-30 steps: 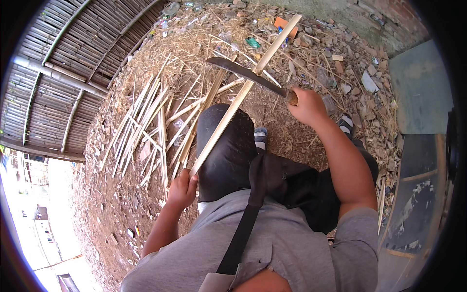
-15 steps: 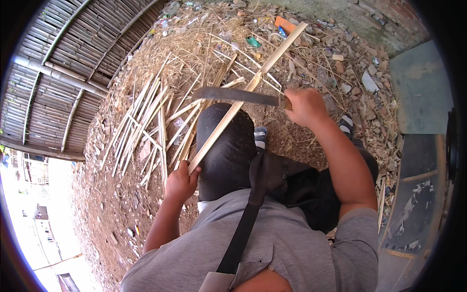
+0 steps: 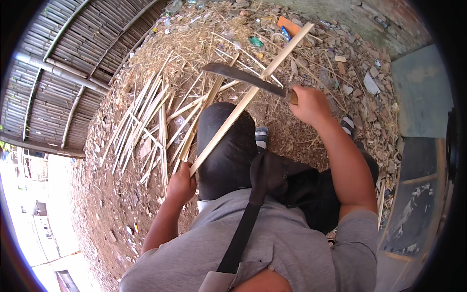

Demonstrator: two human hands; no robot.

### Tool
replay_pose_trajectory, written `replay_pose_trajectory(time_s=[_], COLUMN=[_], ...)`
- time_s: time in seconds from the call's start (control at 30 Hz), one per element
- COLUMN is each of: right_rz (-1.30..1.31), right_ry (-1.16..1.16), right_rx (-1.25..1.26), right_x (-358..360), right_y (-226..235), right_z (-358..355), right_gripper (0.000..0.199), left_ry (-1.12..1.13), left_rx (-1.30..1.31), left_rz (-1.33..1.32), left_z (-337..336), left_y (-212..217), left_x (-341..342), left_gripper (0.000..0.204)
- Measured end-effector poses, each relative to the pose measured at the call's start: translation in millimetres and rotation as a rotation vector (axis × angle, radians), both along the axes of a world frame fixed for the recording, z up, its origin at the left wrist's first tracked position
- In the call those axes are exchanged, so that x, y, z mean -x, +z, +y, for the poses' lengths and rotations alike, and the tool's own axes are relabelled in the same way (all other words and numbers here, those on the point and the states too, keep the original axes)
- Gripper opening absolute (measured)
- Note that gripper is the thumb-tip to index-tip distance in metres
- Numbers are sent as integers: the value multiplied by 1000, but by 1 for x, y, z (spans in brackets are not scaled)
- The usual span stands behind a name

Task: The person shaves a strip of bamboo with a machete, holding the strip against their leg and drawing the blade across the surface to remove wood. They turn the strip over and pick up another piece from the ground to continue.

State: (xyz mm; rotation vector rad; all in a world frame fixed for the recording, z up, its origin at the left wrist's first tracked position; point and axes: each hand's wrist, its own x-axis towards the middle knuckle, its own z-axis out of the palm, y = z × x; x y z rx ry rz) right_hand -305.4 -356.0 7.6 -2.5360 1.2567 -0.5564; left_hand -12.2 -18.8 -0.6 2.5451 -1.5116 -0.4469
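Observation:
A long pale bamboo strip [image 3: 224, 127] slants across my bent left knee, its far end reaching over the littered ground. My left hand [image 3: 181, 185] is closed around its near end. In my right hand [image 3: 311, 105] is the wooden handle of a machete [image 3: 238, 75], gripped in a fist. The dark blade, with its curved tip pointing left, lies across the upper half of the strip, beyond the knee. Whether the edge bites into the bamboo cannot be made out.
Several split bamboo strips [image 3: 141, 121] lie in a loose pile to the left of my knee. Straw, rubble and plastic scraps cover the ground, with an orange piece [image 3: 289, 25] at the back. A slatted bamboo wall [image 3: 53, 82] stands left, and grey panels [image 3: 422, 92] right.
The machete's tip has swung up and away, so the blade now slopes down toward the handle and crosses the strip farther out. My left hand and the strip have barely shifted.

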Motion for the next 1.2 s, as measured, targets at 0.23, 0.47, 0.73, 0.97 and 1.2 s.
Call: replay_pose_trajectory(time_s=[0.23, 0.47, 0.73, 0.97, 1.2], right_rz=[-8, -11, 13, -33, -23], right_ry=[362, 70, 74, 75, 102], right_rx=[-21, 208, 401, 301, 138], right_x=[-25, 8, 0, -2, -14], right_y=[6, -28, -23, -30, -4], right_z=[42, -15, -14, -9, 8], right_gripper=[16, 18, 26, 27, 26], left_ry=[-17, -49, -77, -57, -1], left_rx=[12, -50, 28, -78, -102], left_rz=[36, 45, 211, 305, 132], left_z=[2, -6, 3, 8, 25], left_y=[-7, 18, -2, 1, 7], left_x=[1, 8, -8, -22, -24], left_gripper=[35, 35, 30, 27, 28])
